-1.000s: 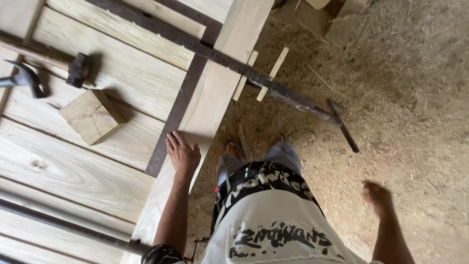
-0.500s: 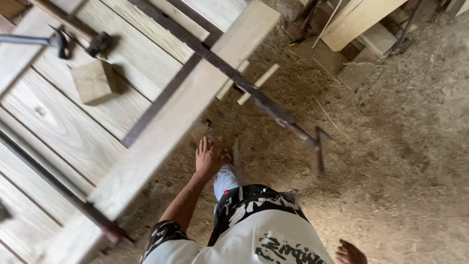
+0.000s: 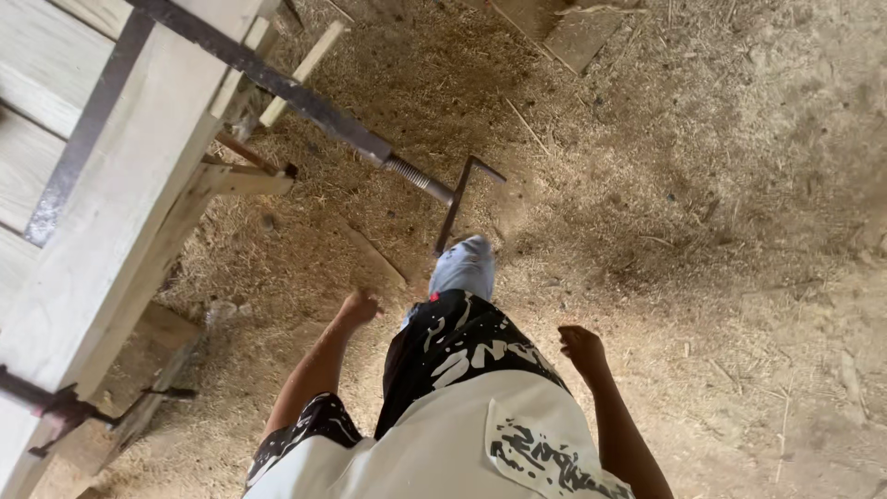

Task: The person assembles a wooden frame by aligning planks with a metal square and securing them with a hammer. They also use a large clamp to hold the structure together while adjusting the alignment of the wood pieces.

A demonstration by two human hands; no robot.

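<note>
My left hand point(image 3: 357, 306) hangs loosely curled beside my leg, holding nothing, a little way off the edge of the wooden panel point(image 3: 111, 212). My right hand point(image 3: 582, 348) is also curled and free at my right side, above the sawdust floor point(image 3: 702, 231). A long metal bar clamp point(image 3: 305, 97) runs across the panel and sticks out over the floor, ending in a threaded screw and bent crank handle point(image 3: 460, 199) just ahead of my knee.
The glued-up wooden panel rests on a wooden trestle point(image 3: 242, 177) at the left. A second clamp end point(image 3: 51, 411) juts out at the lower left. Loose boards point(image 3: 582, 32) lie on the floor at the top.
My left hand has come off the panel edge and now swings free. My view has swung right, away from the panel top with the wood block and tools, toward the floor.
</note>
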